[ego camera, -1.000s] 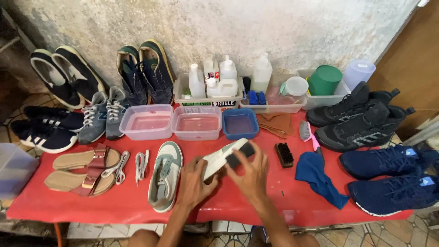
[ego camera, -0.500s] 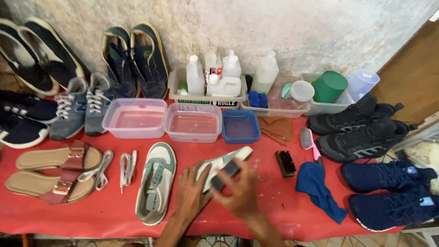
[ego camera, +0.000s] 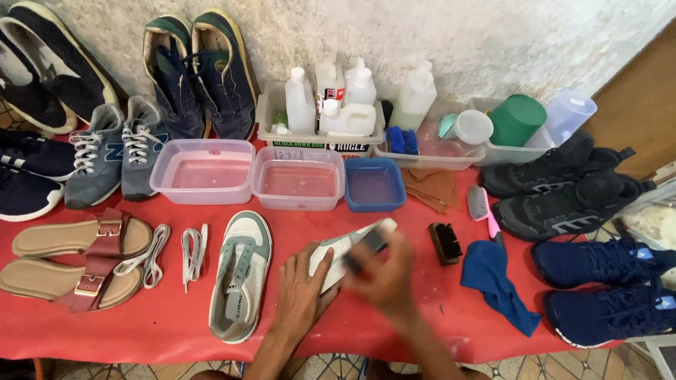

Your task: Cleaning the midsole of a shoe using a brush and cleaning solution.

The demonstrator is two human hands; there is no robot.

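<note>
Between both hands (ego camera: pixel 345 281), white sneaker (ego camera: pixel 336 255)

Pale white-and-sage sneaker (ego camera: pixel 338 255), tipped on its side, sole showing, just right of its upright twin sneaker (ego camera: pixel 239 276).

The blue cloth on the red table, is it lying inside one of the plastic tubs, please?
No, the blue cloth lies flat on the red table, apart from the tubs.
</note>
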